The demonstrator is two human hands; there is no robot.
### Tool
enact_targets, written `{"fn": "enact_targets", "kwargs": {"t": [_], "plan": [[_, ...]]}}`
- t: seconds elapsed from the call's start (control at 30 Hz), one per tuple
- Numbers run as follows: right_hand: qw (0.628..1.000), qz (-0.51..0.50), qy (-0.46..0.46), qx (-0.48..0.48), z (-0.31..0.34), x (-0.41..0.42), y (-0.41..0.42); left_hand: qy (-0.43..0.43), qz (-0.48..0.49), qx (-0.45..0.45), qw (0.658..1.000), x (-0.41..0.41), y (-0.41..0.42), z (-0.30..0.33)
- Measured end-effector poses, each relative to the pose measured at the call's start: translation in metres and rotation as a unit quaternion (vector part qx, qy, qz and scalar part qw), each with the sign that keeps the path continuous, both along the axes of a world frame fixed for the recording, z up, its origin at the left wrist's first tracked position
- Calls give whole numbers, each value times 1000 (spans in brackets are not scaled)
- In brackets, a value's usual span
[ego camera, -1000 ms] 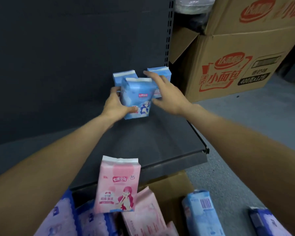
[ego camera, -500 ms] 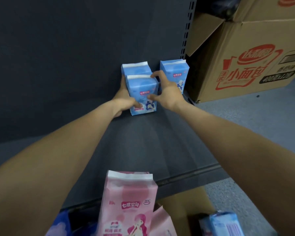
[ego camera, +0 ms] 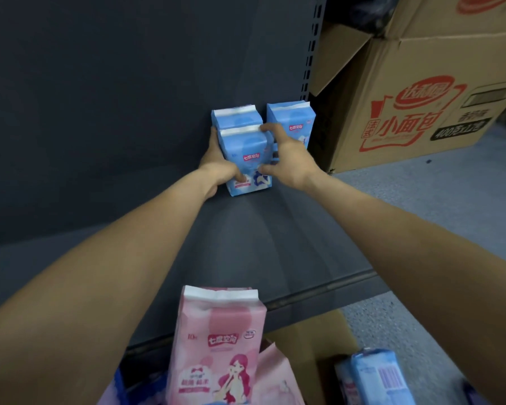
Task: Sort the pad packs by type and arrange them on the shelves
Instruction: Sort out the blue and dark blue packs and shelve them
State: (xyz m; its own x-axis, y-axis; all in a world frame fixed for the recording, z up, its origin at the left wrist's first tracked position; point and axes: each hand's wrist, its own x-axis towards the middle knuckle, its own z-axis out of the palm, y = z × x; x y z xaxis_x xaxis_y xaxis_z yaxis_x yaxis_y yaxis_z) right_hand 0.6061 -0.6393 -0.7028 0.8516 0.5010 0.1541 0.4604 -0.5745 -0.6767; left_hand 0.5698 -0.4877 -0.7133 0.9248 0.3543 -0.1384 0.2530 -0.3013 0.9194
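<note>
1. A blue pack is being held upright on the shelf, upper centre of the frame.
2. It is being gripped by the left hand and right hand, fingers curled round its sides.
3. Two more blue packs are being kept behind it.

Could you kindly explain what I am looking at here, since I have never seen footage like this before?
There is no machine: a person wears a camera on the head, looking down at both bare arms. The left hand and right hand share a grip on the front blue pack, which stands on a dark shelf. Behind it stands another blue pack, and a third blue pack stands to the right. A pink pack waits below, and a cardboard box sits to the right.
</note>
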Motion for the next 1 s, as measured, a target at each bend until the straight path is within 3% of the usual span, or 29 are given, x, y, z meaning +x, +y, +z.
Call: {"fn": "enact_targets", "kwargs": {"t": [0.13, 0.3, 0.47, 0.53, 0.6, 0.7, 0.77, 0.83, 0.93, 1.0], "plan": [[1000, 15, -7, -7, 9, -19, -28, 18, 82, 98, 992, -14, -11, 13], [999, 35, -10, -31, 6, -85, -100, -99, 38, 289, 951, -66, -14, 31], [978, 18, 64, -200, -17, -149, -160, -43, -87, 243, 965, -109, -48, 39], [950, 1, 76, -302, -25, -174, -174, -5, -187, 314, 931, -128, -71, 47], [916, -20, 100, -389, -38, -194, -180, 1, -273, 417, 867, -145, -91, 52], [883, -37, 164, -439, -62, -223, -182, -36, -341, 508, 790, -165, -118, 50], [878, -39, 184, -441, -72, -237, -183, -50, -361, 506, 782, -175, -132, 48], [890, -52, 188, -411, -67, -241, -187, -45, -380, 462, 800, -180, -139, 46], [929, -60, 181, -316, -34, -232, -197, -8, -429, 319, 845, -180, -145, 45], [953, -55, 171, -243, -3, -219, -203, 15, -461, 249, 852, -177, -149, 48]]}}
